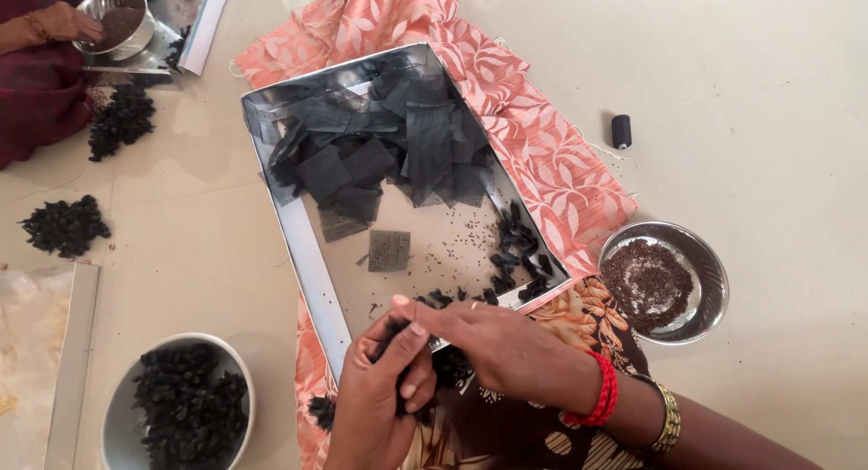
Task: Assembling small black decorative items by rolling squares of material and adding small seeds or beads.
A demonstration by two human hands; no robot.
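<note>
Two hands pinched together on a small black bundle above a metal tray's near edge.

A small black mesh bundle point(395, 336) is gripped between the left hand point(380, 393), fingers curled narrowly about it, and the right hand point(493, 343), thumb and forefinger closed on its top. Just beyond, a metal tray point(312, 276) is seen holding black mesh squares point(380, 149) and finished bundles point(517, 253). A steel bowl of seeds point(665, 282) is placed to the right, a white bowl of bundles point(181, 407) to the left.
</note>
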